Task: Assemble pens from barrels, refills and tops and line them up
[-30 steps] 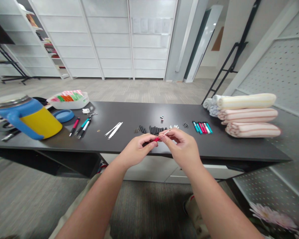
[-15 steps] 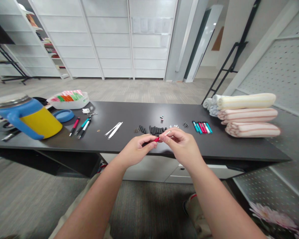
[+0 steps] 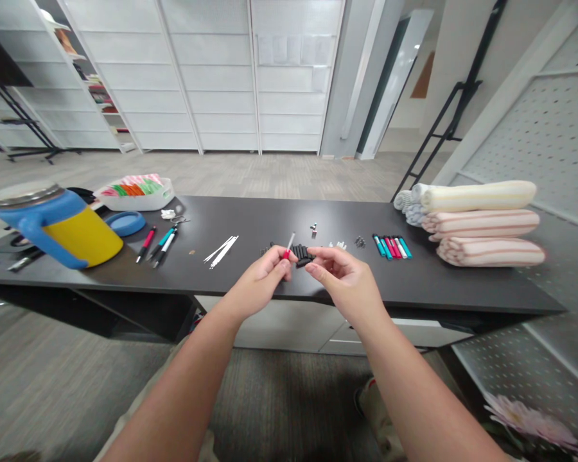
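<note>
My left hand (image 3: 268, 274) is closed around a red pen barrel (image 3: 287, 255). A thin whitish refill (image 3: 291, 240) sticks up out of it, tilted slightly right. My right hand (image 3: 344, 273) is a short way to the right, thumb and forefinger apart, with nothing visible between them. Its fingertips are beside a row of black pen grips (image 3: 300, 251) on the table; whether they touch one I cannot tell. Small clear parts (image 3: 338, 245) and a cluster of little metal pieces (image 3: 360, 242) lie just beyond my right hand.
White refills (image 3: 221, 251) and finished-looking pens (image 3: 158, 246) lie left on the dark table (image 3: 250, 218). Several coloured barrels (image 3: 392, 246) and rolled towels (image 3: 486, 221) are on the right. A blue-yellow mug (image 3: 72, 228), blue lid (image 3: 125, 223) and white basket (image 3: 139, 201) stand far left.
My right hand has let go of the refill and moved slightly away. My left hand has shifted left and turned the red barrel, so the refill points upward.
</note>
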{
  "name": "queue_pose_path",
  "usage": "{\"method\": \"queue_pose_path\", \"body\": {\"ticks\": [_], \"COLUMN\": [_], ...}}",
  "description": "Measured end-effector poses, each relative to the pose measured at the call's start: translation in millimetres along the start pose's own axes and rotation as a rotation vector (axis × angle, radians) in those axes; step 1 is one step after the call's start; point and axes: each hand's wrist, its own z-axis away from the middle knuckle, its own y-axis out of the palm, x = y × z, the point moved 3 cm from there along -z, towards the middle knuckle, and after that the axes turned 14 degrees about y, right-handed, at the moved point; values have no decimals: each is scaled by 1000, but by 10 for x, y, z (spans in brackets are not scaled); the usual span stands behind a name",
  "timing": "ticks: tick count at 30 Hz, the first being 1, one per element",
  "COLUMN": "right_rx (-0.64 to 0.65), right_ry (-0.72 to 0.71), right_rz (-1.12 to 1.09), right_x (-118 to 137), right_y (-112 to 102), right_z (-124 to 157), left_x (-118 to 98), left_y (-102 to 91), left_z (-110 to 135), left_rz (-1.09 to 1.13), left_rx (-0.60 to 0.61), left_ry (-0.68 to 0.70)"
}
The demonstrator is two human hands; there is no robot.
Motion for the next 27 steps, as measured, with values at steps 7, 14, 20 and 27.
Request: {"method": "queue_pose_path", "body": {"ticks": [7,14,20,27], "right_rx": [-43,-39,-39,-31], "right_ry": [13,25,31,74], "right_rz": [72,102,112,82], "right_x": [-37,-114,-126,-150], "right_y": [27,95,84,71], "right_z": [6,-10,-7,-16], "left_x": [40,73,76,141], "left_y": [-756,-977,-856,-862], "left_z": [86,210,165,122], "left_rz": [-726,-1205,-1336,-1289], "left_rx": [-411,-233,-113,-79], "left_ry": [-322,-466,-502,-445]}}
